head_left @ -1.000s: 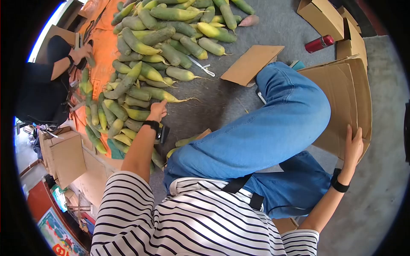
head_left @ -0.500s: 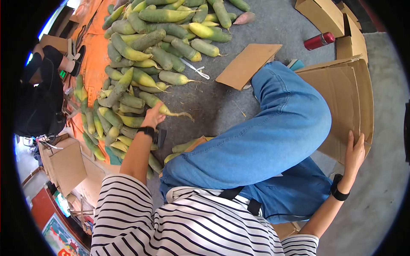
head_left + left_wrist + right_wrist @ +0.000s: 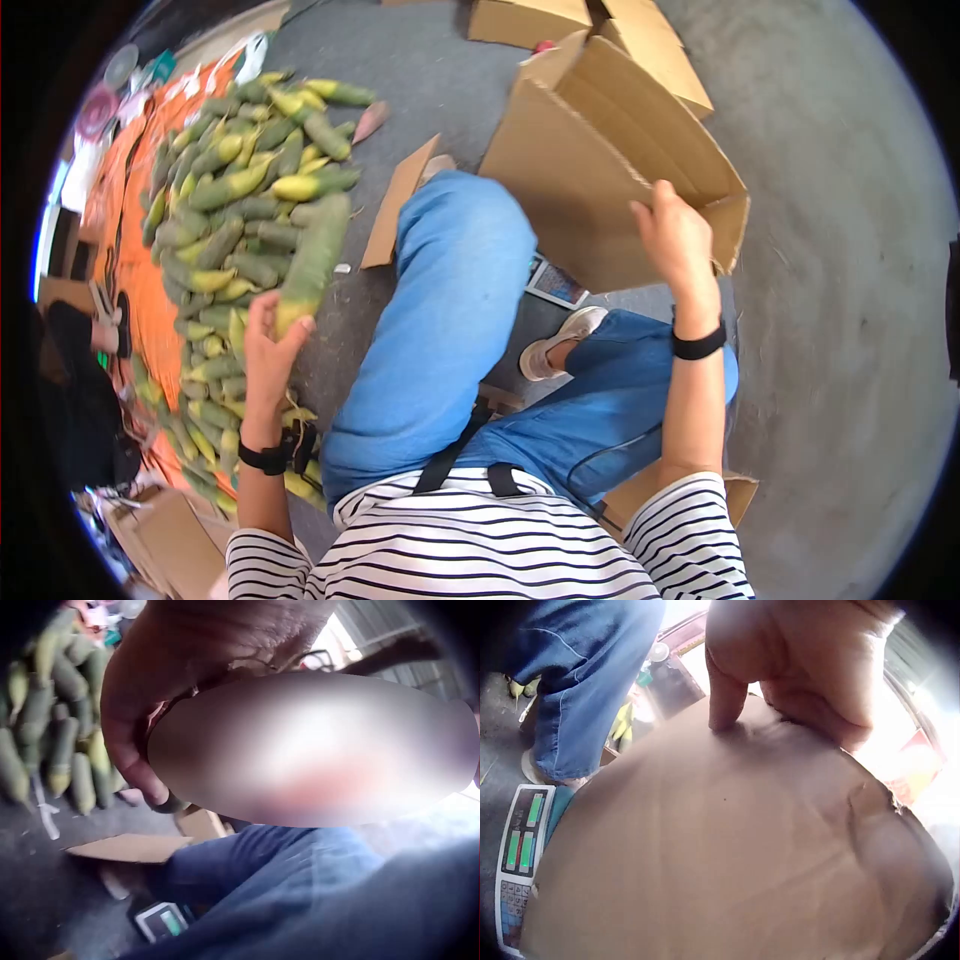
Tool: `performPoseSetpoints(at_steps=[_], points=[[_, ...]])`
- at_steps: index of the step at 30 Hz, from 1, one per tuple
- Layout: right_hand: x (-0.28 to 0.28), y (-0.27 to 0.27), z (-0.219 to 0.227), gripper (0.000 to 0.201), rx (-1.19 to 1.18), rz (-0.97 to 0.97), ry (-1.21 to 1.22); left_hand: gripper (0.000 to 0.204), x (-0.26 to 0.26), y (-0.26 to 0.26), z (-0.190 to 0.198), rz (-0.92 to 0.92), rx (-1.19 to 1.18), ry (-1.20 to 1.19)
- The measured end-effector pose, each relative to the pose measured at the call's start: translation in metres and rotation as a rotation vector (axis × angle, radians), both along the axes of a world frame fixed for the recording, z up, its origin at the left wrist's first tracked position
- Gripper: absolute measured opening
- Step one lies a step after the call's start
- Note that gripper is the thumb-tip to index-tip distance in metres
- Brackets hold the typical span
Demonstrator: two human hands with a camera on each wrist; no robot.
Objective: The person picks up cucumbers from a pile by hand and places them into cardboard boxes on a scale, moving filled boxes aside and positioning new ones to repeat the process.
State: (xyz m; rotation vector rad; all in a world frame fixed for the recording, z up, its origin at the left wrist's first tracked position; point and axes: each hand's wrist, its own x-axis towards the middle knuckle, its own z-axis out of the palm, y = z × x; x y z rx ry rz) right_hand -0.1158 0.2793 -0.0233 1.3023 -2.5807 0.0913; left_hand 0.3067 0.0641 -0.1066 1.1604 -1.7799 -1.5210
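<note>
My left hand (image 3: 265,345) grips the lower end of a long green and yellow radish (image 3: 315,255) and holds it up, off the pile of radishes (image 3: 225,200). In the left wrist view my left hand (image 3: 172,667) fills the top, and what it holds is blurred out. My right hand (image 3: 675,235) grips the top edge of an open cardboard box (image 3: 590,130) that stands tilted beside my knee. The right wrist view has the fingers (image 3: 727,690) curled over the box wall (image 3: 727,847).
The radishes lie on an orange sheet (image 3: 135,270) on the grey floor. A flat piece of cardboard (image 3: 400,200) lies by my jeans leg (image 3: 440,300). A weighing scale (image 3: 555,285) sits under the box, near my shoe (image 3: 555,350). More boxes (image 3: 530,18) stand behind.
My left hand took a radish from the pile and lifted it upright. My right hand moved along the box's edge and the box now stands tilted up. The view has swung round.
</note>
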Motion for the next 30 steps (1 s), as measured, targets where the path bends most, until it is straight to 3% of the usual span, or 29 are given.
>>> performPoseSetpoints(at_steps=[1, 5, 8, 11, 14, 18, 21, 23, 27, 29, 30], points=[[0.001, 0.001, -0.001, 0.027, -0.024, 0.029, 0.0, 0.043, -0.022, -0.006, 0.022, -0.044, -0.226, 0.034], [0.004, 0.001, -0.004, 0.026, -0.068, 0.02, 0.004, 0.048, -0.12, -0.011, 0.11, -0.177, -0.695, 0.132], [0.006, 0.001, -0.003, 0.025, -0.056, 0.02, -0.013, 0.046, -0.205, -0.007, 0.158, -0.441, -0.97, 0.223], [0.009, 0.002, 0.0, 0.025, -0.059, 0.019, -0.048, 0.042, -0.285, -0.01, 0.157, -0.579, -1.258, 0.231], [0.005, 0.002, -0.003, 0.024, -0.056, 0.033, -0.029, 0.036, -0.305, -0.016, 0.141, -0.603, -1.247, 0.07], [0.004, 0.006, -0.002, 0.022, -0.001, -0.001, -0.026, 0.028, -0.229, -0.036, 0.101, -0.493, -0.967, -0.004], [0.0, 0.004, -0.002, 0.022, -0.02, 0.028, -0.03, 0.028, -0.127, -0.054, 0.028, -0.386, -0.473, -0.192], [-0.002, 0.003, -0.004, 0.024, -0.005, 0.045, -0.032, 0.027, -0.042, -0.055, -0.033, -0.359, -0.515, -0.391], [0.0, 0.005, -0.003, 0.025, -0.002, 0.038, 0.006, 0.028, 0.112, -0.002, -0.144, -0.343, -0.272, -0.824], [0.0, 0.004, -0.003, 0.025, -0.035, 0.067, 0.011, 0.029, 0.162, 0.044, -0.172, -0.28, -0.064, -0.892], [0.001, 0.003, -0.002, 0.025, -0.02, 0.046, -0.007, 0.029, 0.184, 0.061, -0.191, -0.337, -0.015, -0.945]])
